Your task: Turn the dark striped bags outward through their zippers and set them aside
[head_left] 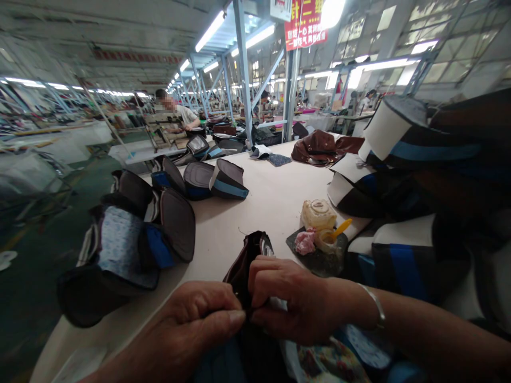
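Observation:
A dark bag piece [241, 266] with a brown inner side stands in front of me at the table's near edge. My left hand [191, 324] pinches its edge between thumb and forefinger. Close beside it, my right hand [291, 298] is closed on the same edge, fingers curled, a bracelet [375, 306] on the wrist. The two sets of fingertips nearly meet. My hands hide the pinched part, so its exact form cannot be seen. Below the right hand, a flowered cloth [329, 361] and light blue fabric show.
Stitched bag pieces [175, 223] stand along the table's left; more [407, 250] are piled at right. A crusted container [318, 213], an open pot with a yellow-handled tool [341, 229] and a pink lump [305, 242] share a dark board. A brown bag [315, 148] lies farther back. Someone sits beyond.

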`<control>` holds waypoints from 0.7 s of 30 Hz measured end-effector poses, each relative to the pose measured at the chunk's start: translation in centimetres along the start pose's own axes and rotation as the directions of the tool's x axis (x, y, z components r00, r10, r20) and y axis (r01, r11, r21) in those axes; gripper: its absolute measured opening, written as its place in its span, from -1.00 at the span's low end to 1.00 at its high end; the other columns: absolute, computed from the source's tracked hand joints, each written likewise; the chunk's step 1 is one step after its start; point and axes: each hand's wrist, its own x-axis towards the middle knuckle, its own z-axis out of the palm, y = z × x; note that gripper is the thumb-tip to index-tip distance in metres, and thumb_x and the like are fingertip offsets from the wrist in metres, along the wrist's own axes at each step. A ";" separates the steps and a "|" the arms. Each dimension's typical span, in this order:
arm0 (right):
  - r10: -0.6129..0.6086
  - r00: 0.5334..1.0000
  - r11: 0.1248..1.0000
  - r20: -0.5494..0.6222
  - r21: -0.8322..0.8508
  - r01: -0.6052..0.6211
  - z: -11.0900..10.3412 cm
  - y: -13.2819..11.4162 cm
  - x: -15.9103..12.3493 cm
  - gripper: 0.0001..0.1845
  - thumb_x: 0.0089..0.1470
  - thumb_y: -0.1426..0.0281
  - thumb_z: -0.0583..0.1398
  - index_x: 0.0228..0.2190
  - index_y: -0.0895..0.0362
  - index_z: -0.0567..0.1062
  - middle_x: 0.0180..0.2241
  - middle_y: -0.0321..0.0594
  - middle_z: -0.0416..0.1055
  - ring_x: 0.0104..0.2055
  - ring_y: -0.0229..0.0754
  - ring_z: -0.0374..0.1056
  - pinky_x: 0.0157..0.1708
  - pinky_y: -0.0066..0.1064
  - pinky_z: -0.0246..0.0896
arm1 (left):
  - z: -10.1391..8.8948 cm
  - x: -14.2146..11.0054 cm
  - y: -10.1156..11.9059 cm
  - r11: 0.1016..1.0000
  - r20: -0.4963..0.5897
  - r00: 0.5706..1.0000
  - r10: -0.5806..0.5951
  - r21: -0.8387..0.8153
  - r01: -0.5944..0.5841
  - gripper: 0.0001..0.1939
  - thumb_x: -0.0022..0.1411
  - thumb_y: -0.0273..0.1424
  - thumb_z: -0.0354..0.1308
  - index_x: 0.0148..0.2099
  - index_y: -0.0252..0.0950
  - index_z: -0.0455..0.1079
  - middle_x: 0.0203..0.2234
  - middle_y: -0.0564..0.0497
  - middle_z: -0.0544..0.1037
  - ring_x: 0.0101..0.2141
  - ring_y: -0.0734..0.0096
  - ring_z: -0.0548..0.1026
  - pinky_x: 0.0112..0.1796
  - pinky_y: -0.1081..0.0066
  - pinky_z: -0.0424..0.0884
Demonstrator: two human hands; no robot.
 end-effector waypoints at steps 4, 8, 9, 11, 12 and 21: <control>0.120 0.990 0.991 -0.080 0.073 -0.114 0.3 0.9 -0.9 -0.76 0.27 0.33 0.23 -0.08 0.19 0.43 -0.15 -0.05 0.44 -0.14 -0.22 0.40 -0.12 -0.34 0.39 | -1.1 0.0 -1.0 0.996 0.040 0.999 -0.016 -0.088 0.020 -0.53 0.28 0.04 0.11 -0.33 -0.31 0.39 -0.48 0.08 0.25 -0.41 0.41 0.18 -0.37 0.45 0.17; 0.011 0.962 0.988 -0.273 -0.146 -0.053 0.7 1.2 -1.6 -0.79 0.27 0.49 0.16 -0.06 0.18 0.42 -0.10 0.01 0.43 -0.05 -0.16 0.40 -0.09 -0.28 0.43 | -1.9 -0.3 -1.3 0.998 0.081 0.996 0.025 -0.056 -0.021 -0.56 0.32 0.03 0.10 -0.25 -0.28 0.39 -0.40 0.06 0.30 -0.34 0.38 0.25 -0.30 0.44 0.25; -0.065 0.961 0.968 -0.267 -0.250 -0.004 0.9 1.0 -1.6 -0.78 0.24 0.54 0.14 -0.07 0.20 0.44 -0.12 0.02 0.44 -0.06 -0.15 0.40 -0.11 -0.30 0.43 | -2.0 -0.3 -1.3 0.997 0.081 0.995 0.064 -0.050 -0.060 -0.58 0.34 0.01 0.10 -0.24 -0.27 0.39 -0.34 0.03 0.35 -0.28 0.34 0.30 -0.23 0.42 0.29; -0.182 0.956 0.903 -0.229 -0.424 0.070 1.3 0.6 -1.6 -0.75 0.22 0.58 0.11 -0.08 0.22 0.45 -0.18 0.01 0.46 -0.18 -0.19 0.40 -0.25 -0.38 0.41 | -2.0 -0.4 -1.5 0.992 0.077 0.990 0.119 -0.052 -0.115 -0.62 0.37 -0.02 0.09 -0.21 -0.26 0.40 -0.22 0.00 0.40 -0.16 0.27 0.36 -0.11 0.38 0.31; -0.213 0.956 0.868 -0.201 -0.489 0.090 1.5 0.4 -1.6 -0.77 0.23 0.56 0.11 -0.09 0.23 0.45 -0.22 -0.02 0.47 -0.26 -0.20 0.38 -0.32 -0.40 0.37 | -2.0 -0.4 -1.5 0.992 0.085 0.989 0.117 -0.054 -0.113 -0.63 0.38 -0.03 0.08 -0.18 -0.25 0.41 -0.19 -0.01 0.41 -0.14 0.26 0.36 -0.09 0.37 0.32; -0.164 0.986 0.756 0.033 -0.638 0.147 1.3 -1.2 -0.1 -0.69 0.33 0.52 -0.02 -0.30 0.27 0.51 -0.39 -0.10 0.44 -0.42 -0.20 0.22 -0.43 -0.33 0.15 | -1.7 -0.7 -1.9 0.992 0.153 0.981 0.122 -0.049 -0.116 -0.66 0.46 -0.06 -0.01 -0.09 -0.20 0.42 -0.17 0.03 0.46 -0.14 0.30 0.40 -0.08 0.41 0.35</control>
